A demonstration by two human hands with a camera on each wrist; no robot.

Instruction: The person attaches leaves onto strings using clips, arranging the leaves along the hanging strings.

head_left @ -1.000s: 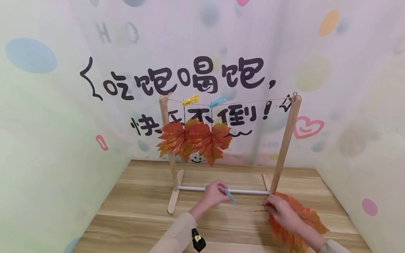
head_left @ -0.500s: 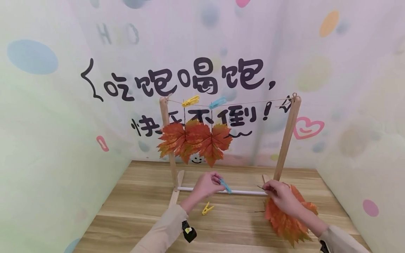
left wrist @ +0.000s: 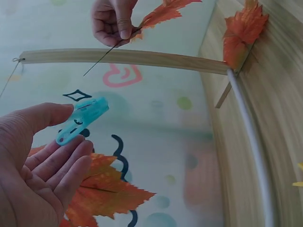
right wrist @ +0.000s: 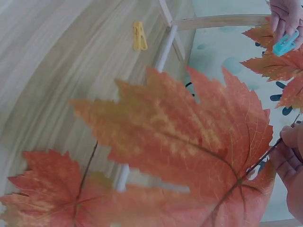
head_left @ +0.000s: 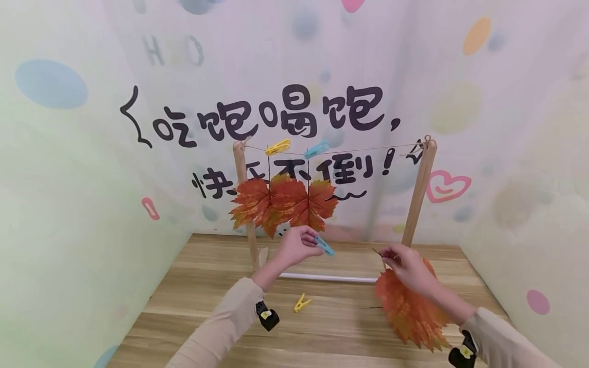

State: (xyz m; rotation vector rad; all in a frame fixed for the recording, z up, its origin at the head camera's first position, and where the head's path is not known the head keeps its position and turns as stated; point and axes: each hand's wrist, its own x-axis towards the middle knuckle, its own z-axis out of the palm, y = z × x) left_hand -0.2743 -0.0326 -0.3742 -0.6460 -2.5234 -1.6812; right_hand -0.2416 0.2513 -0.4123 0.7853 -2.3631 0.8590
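Note:
My left hand (head_left: pixel 294 248) pinches a light blue clothespin (left wrist: pixel 83 118) between thumb and fingers, in front of the hanging leaves. To its right, my right hand (head_left: pixel 407 267) pinches the thin dark stem of an orange-red artificial maple leaf (right wrist: pixel 189 137), whose blade hangs down below the fingers. A second loose leaf (right wrist: pixel 49 189) lies on the table behind it, largely covered in the head view. Two similar leaves hang from a string (head_left: pixel 363 149), one under a yellow clothespin (head_left: pixel 277 147), the other under a blue clothespin (head_left: pixel 316 149).
Wooden posts stand at the left (head_left: pixel 240 166) and right (head_left: pixel 420 194), with the string tied between their tops. A white rod (head_left: pixel 331 278) joins them low down. Another yellow clothespin (head_left: pixel 301 303) lies on the wooden table (head_left: pixel 198 322). A printed backdrop (head_left: pixel 294 51) rises behind.
Both hands have risen from near the table, the left with the blue clothespin, the right lifting one leaf by its stem. The yellow clothespin on the table has come into sight.

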